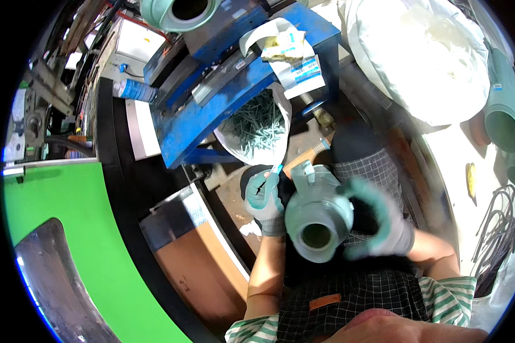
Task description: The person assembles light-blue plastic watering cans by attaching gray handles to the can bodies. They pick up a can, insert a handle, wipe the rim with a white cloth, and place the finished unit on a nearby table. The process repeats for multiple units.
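Near the lap, right hand (383, 220) grips the pale green pipe fitting (317, 214) steady so left hand (264, 197), pinching 1 screw (276, 170), can reach it

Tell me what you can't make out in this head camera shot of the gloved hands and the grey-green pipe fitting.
- Right hand: motion-blurred, so its grip on the pipe fitting is unclear.
- Small screw-like piece at the left hand: too small to identify; the glove hides most of it.
- Fitting's far end: hidden by its own body.
- Bag of small parts: upper part hidden under the blue metal stand.
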Available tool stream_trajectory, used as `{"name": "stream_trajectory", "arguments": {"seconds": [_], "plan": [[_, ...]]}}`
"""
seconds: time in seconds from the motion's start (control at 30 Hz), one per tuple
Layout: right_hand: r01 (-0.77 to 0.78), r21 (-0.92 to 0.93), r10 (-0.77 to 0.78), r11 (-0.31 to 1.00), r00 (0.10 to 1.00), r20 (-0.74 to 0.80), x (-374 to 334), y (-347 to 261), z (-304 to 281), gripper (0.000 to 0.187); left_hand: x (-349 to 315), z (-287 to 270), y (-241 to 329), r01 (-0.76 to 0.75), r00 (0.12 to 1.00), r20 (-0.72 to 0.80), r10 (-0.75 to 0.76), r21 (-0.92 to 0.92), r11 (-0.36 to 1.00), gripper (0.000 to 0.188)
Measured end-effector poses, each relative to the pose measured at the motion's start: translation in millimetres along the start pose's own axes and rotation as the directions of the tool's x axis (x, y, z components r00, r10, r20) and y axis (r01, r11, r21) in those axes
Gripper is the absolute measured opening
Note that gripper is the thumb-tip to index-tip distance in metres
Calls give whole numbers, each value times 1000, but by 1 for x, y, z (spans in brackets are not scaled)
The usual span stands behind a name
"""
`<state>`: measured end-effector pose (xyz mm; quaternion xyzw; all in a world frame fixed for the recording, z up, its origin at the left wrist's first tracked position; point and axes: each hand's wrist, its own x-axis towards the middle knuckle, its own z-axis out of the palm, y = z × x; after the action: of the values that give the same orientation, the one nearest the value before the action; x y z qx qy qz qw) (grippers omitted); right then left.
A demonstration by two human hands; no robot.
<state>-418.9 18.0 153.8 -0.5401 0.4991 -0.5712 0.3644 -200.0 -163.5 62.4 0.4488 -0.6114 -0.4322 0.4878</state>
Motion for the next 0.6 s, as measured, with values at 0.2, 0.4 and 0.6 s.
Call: {"name": "stream_trajectory", "arguments": {"seconds": [0.2,0.4,0.6], "plan": [[22,-98,-52,995,946,-319,-16,-32,35,109,-52,30,54,142,990,46,-134,-381,914,17],[-44,261,217,964,699,-681,10,-67,-85,98,-15,2,118,286,827,552,108,-577,765,18],[143,405,65,903,887,-457,-1,5,-158,95,-25,-43,56,599,411,906,106,-355,718,20]]}}
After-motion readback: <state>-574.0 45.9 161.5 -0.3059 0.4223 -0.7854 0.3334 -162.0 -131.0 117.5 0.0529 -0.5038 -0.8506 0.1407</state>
